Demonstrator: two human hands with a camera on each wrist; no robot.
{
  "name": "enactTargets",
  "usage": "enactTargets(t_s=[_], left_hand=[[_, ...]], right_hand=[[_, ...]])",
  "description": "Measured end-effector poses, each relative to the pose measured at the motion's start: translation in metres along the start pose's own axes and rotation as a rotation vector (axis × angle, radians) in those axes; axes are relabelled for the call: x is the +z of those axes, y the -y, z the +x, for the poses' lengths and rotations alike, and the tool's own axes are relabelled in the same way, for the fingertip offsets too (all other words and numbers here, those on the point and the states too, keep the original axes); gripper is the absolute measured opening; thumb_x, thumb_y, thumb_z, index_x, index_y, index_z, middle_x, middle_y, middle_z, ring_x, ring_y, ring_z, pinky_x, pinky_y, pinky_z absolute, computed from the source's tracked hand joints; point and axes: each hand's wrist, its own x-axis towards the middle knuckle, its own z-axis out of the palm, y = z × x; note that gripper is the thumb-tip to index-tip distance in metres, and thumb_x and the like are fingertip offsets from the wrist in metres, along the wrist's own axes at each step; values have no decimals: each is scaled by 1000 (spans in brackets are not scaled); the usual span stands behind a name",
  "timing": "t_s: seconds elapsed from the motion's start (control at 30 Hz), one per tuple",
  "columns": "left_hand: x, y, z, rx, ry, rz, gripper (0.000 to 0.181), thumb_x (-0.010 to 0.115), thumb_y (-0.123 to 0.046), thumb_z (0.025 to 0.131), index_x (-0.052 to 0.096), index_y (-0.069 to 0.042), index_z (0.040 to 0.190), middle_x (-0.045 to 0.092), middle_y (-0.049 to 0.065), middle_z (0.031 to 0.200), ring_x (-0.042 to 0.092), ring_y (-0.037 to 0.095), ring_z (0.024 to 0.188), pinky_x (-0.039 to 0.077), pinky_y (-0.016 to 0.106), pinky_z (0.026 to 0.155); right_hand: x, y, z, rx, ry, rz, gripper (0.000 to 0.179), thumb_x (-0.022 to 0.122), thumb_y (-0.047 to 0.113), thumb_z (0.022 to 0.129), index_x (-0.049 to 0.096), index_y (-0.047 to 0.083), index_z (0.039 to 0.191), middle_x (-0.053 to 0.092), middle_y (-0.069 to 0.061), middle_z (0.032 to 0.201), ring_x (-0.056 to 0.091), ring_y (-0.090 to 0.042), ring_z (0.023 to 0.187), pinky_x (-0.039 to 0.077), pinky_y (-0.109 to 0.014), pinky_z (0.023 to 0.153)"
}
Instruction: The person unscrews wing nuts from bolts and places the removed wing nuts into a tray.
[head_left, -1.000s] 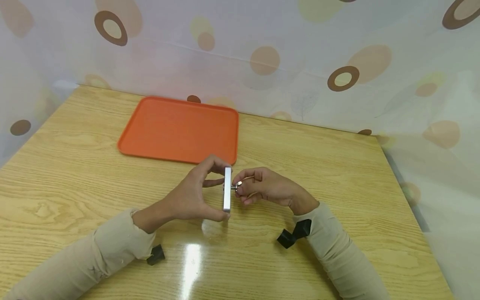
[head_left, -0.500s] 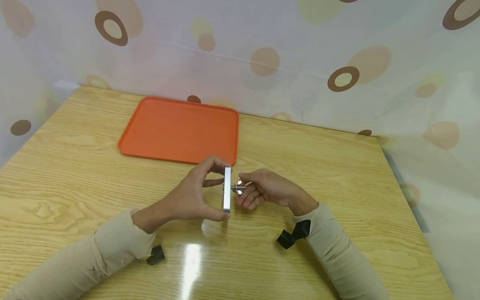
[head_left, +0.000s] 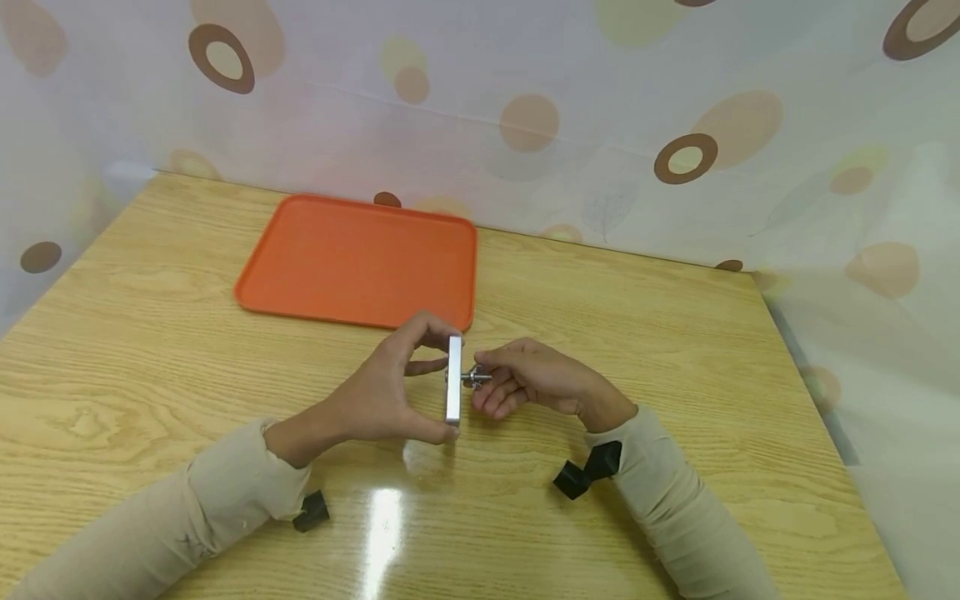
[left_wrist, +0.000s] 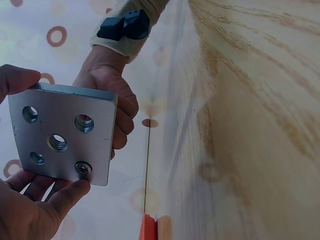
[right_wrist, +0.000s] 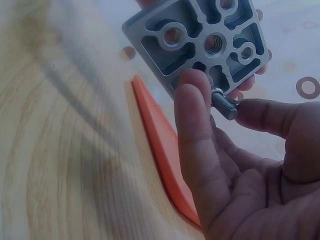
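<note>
My left hand point(head_left: 438, 377) holds a square silver metal plate point(head_left: 453, 379) upright and edge-on above the wooden table point(head_left: 675, 350), thumb on its lower edge and fingers on its upper edge. The left wrist view shows the plate's flat face point(left_wrist: 62, 135) with several holes. A short threaded bolt point(head_left: 477, 377) sticks out of the plate's right side. My right hand point(head_left: 483, 377) pinches that bolt point(right_wrist: 225, 105) between forefinger and thumb, against the ribbed face of the plate point(right_wrist: 200, 45).
An orange tray point(head_left: 360, 258) lies behind the hands toward the back left. A dotted curtain point(head_left: 525, 125) closes off the table's far and right edges. Black camera mounts sit at both wrists point(head_left: 588, 468) point(head_left: 311, 510).
My right fingers loosened around the bolt half a second ago and have now drawn back in on it. The left hand and the plate have stayed put.
</note>
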Motion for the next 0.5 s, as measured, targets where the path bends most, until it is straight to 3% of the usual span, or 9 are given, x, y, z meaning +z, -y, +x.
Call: enactTargets(t_s=[0.5], left_hand=[[0,0,0,-1,-3,-8,77,85,-2,61,46,-5,127,51,14,130,51,35,124,54,42,108]], right_hand=[[-6,-4,0,-97,24,-66,34,47,11,103,58,-15,122,71,3,88,69,-7,78,64,-20,74]])
